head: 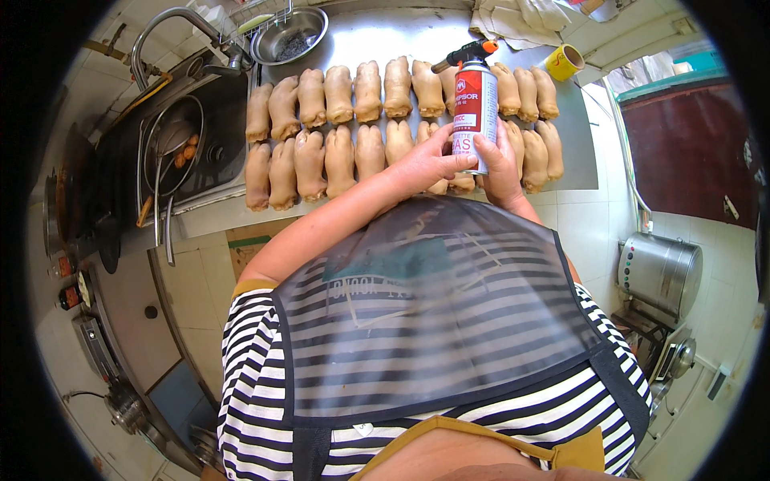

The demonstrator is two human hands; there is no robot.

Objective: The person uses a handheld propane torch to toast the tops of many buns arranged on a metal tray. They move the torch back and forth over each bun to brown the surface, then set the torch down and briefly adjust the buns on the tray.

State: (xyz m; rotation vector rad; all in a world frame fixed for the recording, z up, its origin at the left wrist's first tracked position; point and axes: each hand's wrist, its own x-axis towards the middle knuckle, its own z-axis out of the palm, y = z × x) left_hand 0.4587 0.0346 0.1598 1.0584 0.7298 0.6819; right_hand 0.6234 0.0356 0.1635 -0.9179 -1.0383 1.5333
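Both hands hold a red and white butane gas canister [475, 120] upright, low on its body. My left hand [424, 162] grips it from the left and my right hand [500, 159] from the right. A black torch head [462, 56] with an orange knob is fitted on top, its nozzle pointing left; no flame shows. Behind and beside the canister, pale pig's trotters [340, 93] lie in two rows on the stainless steel counter [385, 30]. The canister and hands partly hide several trotters in both rows.
Left of the trotters is a sink [231, 129] with a strainer [174, 144] and a curved faucet [141, 45]. A steel bowl [292, 36] stands behind. At the back right are a tape roll [564, 62] and cloths [520, 21].
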